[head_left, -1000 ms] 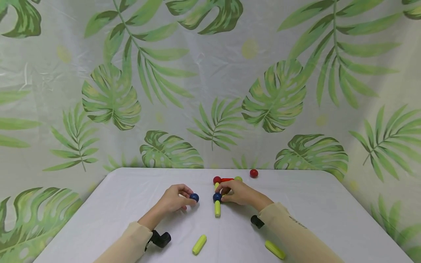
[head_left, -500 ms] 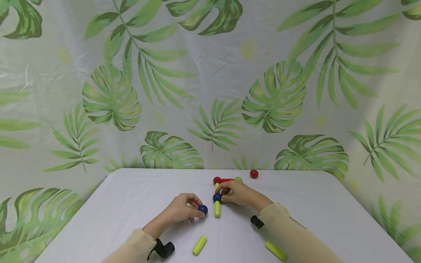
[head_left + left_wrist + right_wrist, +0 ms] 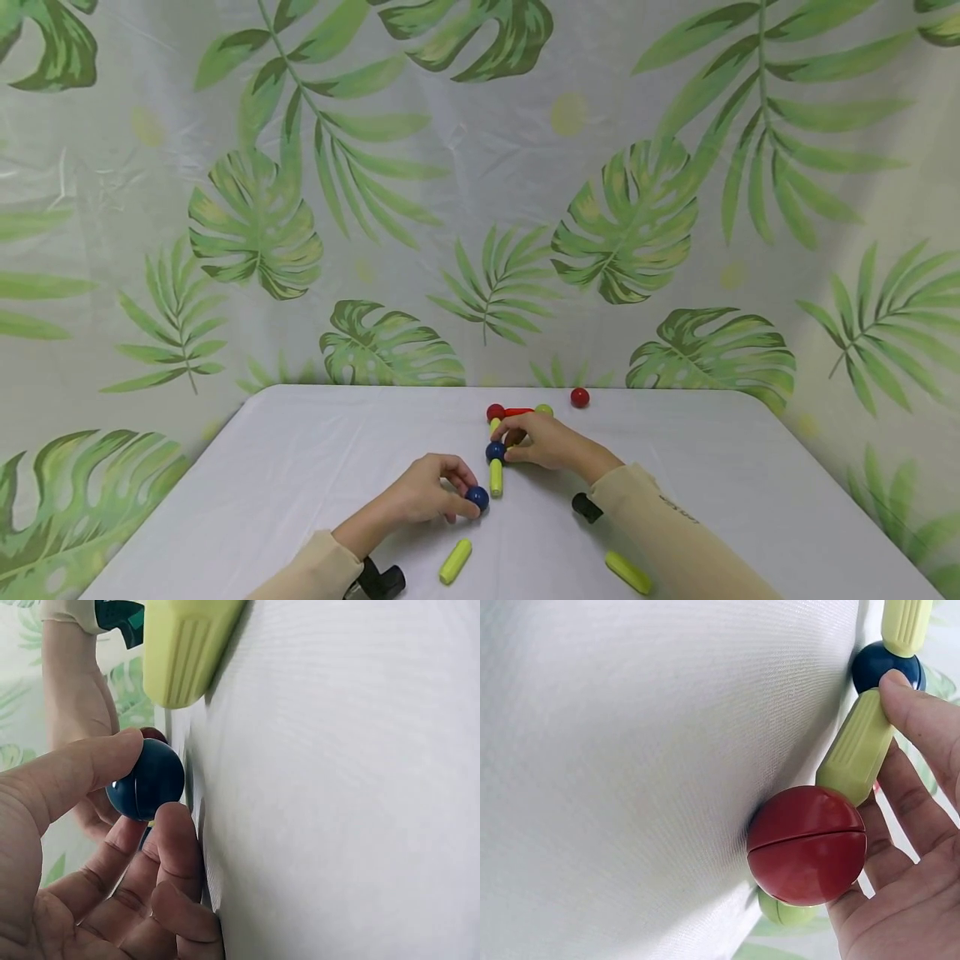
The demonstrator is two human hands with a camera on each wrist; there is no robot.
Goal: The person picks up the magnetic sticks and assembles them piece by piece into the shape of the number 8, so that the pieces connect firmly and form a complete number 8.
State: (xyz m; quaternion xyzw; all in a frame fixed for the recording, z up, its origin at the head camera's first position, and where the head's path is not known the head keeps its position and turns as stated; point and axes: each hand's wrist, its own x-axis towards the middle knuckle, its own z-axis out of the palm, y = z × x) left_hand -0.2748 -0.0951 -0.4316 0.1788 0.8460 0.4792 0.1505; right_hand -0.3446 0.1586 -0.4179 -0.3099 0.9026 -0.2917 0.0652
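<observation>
My left hand pinches a loose blue ball between thumb and fingers, just below the free end of a yellow-green rod. That rod joins a second blue ball, which my right hand holds with thumb and fingertips. In the right wrist view, another yellow-green rod runs from this blue ball to a red ball near the palm, hidden under the hand in the head view. Farther back, a red ball, a red rod and a green ball belong to the same frame.
A loose red ball lies near the table's back edge. Two loose yellow-green rods lie in front, one rod near my left wrist and the other rod beside my right sleeve. A leaf-patterned curtain hangs behind the white table.
My left hand has moved right and toward me with the blue ball, from left of the joined frame to below its front rod. The right hand has stayed in place.
</observation>
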